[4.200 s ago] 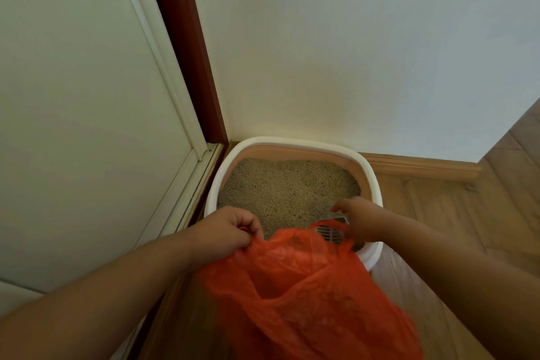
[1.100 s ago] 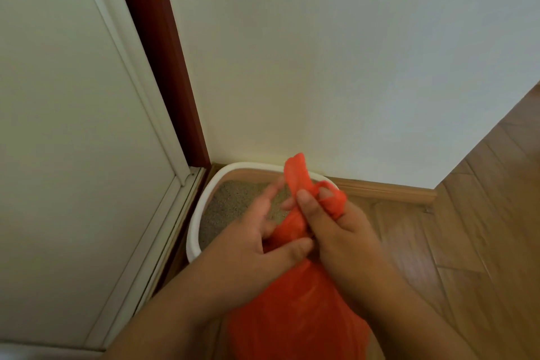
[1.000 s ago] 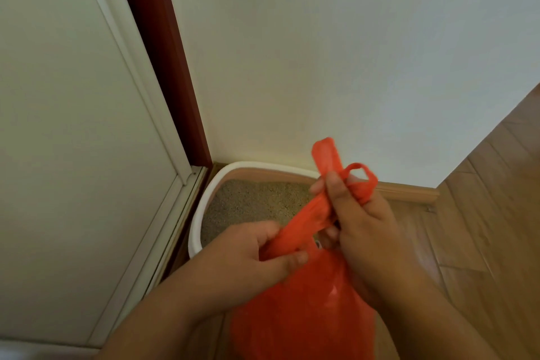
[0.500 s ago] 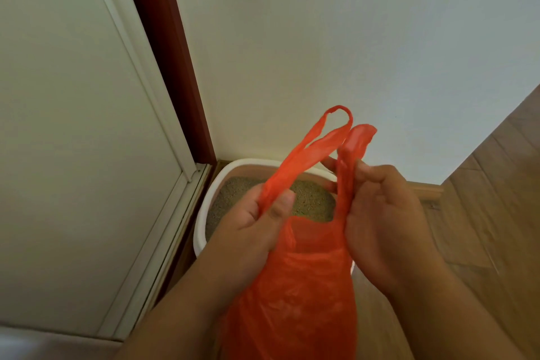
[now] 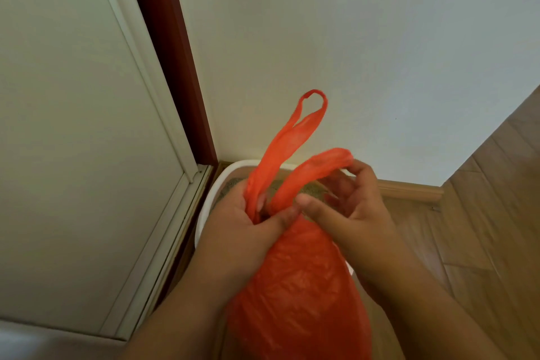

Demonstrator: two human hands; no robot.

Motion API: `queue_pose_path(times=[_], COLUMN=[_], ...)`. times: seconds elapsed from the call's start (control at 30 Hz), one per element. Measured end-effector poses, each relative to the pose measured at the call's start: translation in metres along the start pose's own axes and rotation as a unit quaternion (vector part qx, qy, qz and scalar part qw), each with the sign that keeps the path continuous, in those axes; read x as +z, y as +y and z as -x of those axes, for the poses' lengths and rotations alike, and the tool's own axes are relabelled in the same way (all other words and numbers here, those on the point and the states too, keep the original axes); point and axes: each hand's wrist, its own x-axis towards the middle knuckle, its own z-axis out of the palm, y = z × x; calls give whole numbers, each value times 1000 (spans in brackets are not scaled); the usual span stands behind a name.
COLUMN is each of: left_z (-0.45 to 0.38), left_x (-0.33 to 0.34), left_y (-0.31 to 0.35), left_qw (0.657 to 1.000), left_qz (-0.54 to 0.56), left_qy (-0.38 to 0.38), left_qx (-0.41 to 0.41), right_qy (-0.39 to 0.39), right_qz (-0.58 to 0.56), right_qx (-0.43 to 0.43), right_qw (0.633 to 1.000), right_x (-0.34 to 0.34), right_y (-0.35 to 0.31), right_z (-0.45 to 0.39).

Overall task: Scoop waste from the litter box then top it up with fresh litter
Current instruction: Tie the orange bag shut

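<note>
An orange plastic bag (image 5: 295,295) hangs in front of me, over the near end of the white litter box (image 5: 222,181). My left hand (image 5: 242,231) grips the bag's neck, and one long handle loop rises from that fist. My right hand (image 5: 350,207) pinches the end of the other handle loop with thumb and fingertips. Only a strip of tan litter (image 5: 233,184) shows behind my hands. The scoop is hidden.
The litter box sits in a corner, against a white wall (image 5: 350,52) with a wooden skirting board (image 5: 409,188). A white door panel (image 5: 73,140) with a dark red frame (image 5: 169,52) stands to the left. Wooden floor (image 5: 482,228) extends right.
Since four seconds ago the bag's open mouth has been gathered shut. In the last second the two handle loops were pulled apart, one in each hand; the right loop now bends rightward.
</note>
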Motion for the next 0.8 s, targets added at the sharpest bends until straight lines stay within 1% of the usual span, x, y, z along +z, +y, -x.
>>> queue_pose_path(times=[0.07, 0.13, 0.17, 0.23, 0.3, 0.33, 0.37, 0.47, 0.5, 0.53, 0.57, 0.6, 0.67, 0.7, 0.73, 0.8], left_z=[0, 0, 0, -1, -1, 0, 1, 2, 1, 1, 1, 0, -1, -2, -3, -5], left_x=[-2, -3, -3, -4, -5, -5, -5, -6, -7, -6, -5, -6, -10, -13, -17, -23], left_y=[2, 2, 1, 0, 1, 2, 2, 0, 0, 1, 4, 4, 8, 8, 7, 7], left_qw=[1000, 998, 997, 996, 994, 994, 993, 994, 996, 997, 998, 996, 985, 980, 978, 976], left_qz=[30, 67, 78, 90, 104, 109, 115, 104, 87, 72, 67, 88, 165, 187, 194, 204], left_qy=[-2, 6, 12, 16, 9, 2, -7, -21, -14, -3, 11, 22, 23, 25, 31, 44], left_qx=[7, 4, 1, -3, -9, -12, -16, -14, -9, -5, -5, -16, -53, -64, -65, -58], right_qy=[-40, -88, -96, -114, -172, -192, -190, -207, -195, -161, -121, -84, -2, 44, 75, 88], right_qz=[-67, -133, -148, -131, -113, -89, -57, 6, 45, 83, 100, 90, -3, -62, -126, -252], right_qx=[43, 97, 135, 195, 174, 182, 191, 157, 146, 134, 121, 108, 105, 106, 110, 142], right_qw=[996, 982, 975, 966, 963, 960, 961, 966, 969, 974, 980, 987, 994, 991, 983, 953], right_x=[-5, -8, -4, 7, 7, 7, 9, 1, 0, 1, 3, 2, 1, -2, -5, -8], right_y=[-3, -1, -3, -8, -8, -10, -13, -18, -14, -12, -12, -10, -11, -11, -14, -21], right_z=[3, 5, 2, -3, 2, 1, 0, 16, 13, 12, 10, 8, 6, 4, 2, -1])
